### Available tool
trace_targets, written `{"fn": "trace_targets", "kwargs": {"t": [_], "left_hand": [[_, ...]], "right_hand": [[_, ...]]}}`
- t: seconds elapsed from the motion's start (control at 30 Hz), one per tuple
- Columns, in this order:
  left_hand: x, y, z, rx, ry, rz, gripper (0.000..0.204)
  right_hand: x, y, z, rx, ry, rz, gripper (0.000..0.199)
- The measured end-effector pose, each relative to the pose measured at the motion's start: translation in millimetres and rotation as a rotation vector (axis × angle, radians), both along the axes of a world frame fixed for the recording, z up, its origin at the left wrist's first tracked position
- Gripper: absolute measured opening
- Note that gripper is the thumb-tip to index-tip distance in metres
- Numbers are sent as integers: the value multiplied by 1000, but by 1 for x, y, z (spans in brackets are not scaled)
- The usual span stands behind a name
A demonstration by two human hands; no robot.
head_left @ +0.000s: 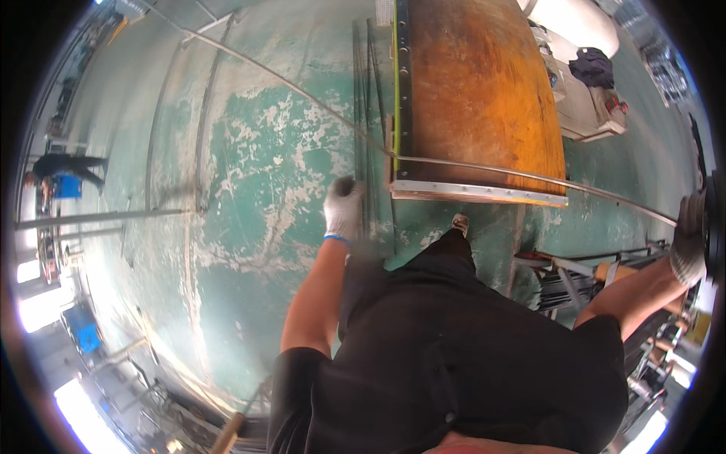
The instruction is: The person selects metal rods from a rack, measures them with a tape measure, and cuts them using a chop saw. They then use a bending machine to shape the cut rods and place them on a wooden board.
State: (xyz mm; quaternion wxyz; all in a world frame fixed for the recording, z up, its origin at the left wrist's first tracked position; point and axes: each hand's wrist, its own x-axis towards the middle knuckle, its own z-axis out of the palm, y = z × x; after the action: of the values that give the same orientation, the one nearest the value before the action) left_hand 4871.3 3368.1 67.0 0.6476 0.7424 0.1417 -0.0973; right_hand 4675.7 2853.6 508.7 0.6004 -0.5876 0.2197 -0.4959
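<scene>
Fingers of right hand gripping long steel rod, left hand lowered

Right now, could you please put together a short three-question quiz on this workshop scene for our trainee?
1. True or false: both hands wear light work gloves.
2. What does the right hand hold?
A) a hammer
B) a long thin metal rod
C) a paint brush
3. Fill in: the left hand reaches down to the bundle of thin rods lying on the worn ____ floor, beside the rusty orange plate.

Key:
1. True.
2. B: the long thin metal rod runs from that grip across the plate and on over the floor.
3. Green.
</scene>
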Motion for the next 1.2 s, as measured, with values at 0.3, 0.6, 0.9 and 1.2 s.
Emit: {"fn": "trace_targets", "kwargs": {"t": [0.3,0.6,0.9,1.2], "left_hand": [[132,201,63,-110,89,-146,54],[280,261,92,-142,20,-83,15],[528,270,124,98,-128,-46,15],[770,185,120,80,-106,-203,18]], "right_hand": [[62,112,4,94,-33,640,34],[263,152,-96,-38,-1,301,45],[541,66,-223,-285,451,150,23],[765,-25,-232,-363,728,37,21]]}}
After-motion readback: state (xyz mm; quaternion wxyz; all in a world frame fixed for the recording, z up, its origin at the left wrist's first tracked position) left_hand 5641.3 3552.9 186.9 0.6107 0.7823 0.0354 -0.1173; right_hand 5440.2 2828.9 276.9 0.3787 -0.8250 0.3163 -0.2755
